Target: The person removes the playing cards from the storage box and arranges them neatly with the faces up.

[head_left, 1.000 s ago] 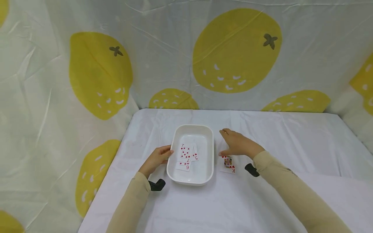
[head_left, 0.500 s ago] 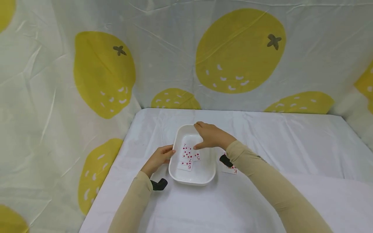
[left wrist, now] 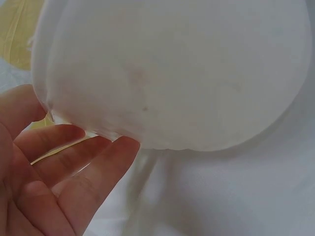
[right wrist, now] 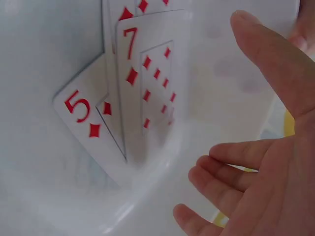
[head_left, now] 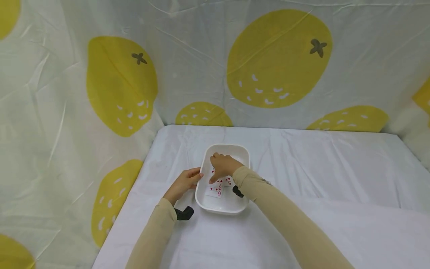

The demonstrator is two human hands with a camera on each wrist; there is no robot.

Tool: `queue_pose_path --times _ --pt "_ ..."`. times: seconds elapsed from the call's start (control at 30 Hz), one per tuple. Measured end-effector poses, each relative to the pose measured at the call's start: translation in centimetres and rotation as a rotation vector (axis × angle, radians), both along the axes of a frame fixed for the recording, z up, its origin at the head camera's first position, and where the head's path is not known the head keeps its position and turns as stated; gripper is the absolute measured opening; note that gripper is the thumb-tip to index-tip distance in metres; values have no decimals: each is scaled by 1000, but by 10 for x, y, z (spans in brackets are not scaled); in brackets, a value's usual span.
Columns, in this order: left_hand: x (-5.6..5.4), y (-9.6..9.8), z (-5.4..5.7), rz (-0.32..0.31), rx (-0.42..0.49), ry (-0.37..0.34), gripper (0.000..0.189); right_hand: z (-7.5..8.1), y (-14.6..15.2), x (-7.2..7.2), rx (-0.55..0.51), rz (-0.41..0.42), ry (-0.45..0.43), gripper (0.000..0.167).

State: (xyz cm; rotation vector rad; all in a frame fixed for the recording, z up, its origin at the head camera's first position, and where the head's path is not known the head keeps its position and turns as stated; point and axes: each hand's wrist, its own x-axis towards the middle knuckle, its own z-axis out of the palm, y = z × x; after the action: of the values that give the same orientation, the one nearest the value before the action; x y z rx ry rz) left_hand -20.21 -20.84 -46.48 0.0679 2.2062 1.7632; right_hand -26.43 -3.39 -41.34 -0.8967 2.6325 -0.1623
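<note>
A white tray [head_left: 220, 211] with rounded corners stands on the white cloth. My left hand [head_left: 184, 182] grips its left rim, thumb over the edge; in the left wrist view the fingers [left wrist: 83, 167] bear against the tray's outside. Inside lie overlapping playing cards: the seven of diamonds [right wrist: 157, 91], the five of diamonds [right wrist: 81, 115] and the six of diamonds [head_left: 214, 193]. Over them hovers my right hand [head_left: 224, 165], its thumb and fingers spread with nothing between them. The right hand hides part of the seven in the head view.
White cloth [head_left: 336, 168] covers the table, with creases and a fold at the right. Curtains printed with yellow lemons [head_left: 279, 59] stand at the back and sides. My right sleeve [head_left: 285, 213] crosses the tray's right rim and the cloth beside it.
My right hand has moved left, from beside the tray to over the cards inside it. The king of hearts right of the tray is now hidden by my sleeve. The left hand stays put.
</note>
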Motion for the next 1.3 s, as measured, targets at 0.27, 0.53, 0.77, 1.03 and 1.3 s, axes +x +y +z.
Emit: queue_pose_path --times 0.27,0.53,0.77,1.03,1.3 --pt "1 4 0 -2 3 15 40 -31 -1 3 77 -52 47 69" --pt "2 4 2 -21 24 24 42 -31 2 3 77 -37 65 60" --pt "4 3 6 -40 52 23 42 -22 4 -1 29 -90 -3 57" --pt "7 3 15 -41 48 -1 42 3 16 -7 36 -55 22 70" --pt "0 1 -1 19 -2 4 39 33 51 -6 -9 -19 26 80"
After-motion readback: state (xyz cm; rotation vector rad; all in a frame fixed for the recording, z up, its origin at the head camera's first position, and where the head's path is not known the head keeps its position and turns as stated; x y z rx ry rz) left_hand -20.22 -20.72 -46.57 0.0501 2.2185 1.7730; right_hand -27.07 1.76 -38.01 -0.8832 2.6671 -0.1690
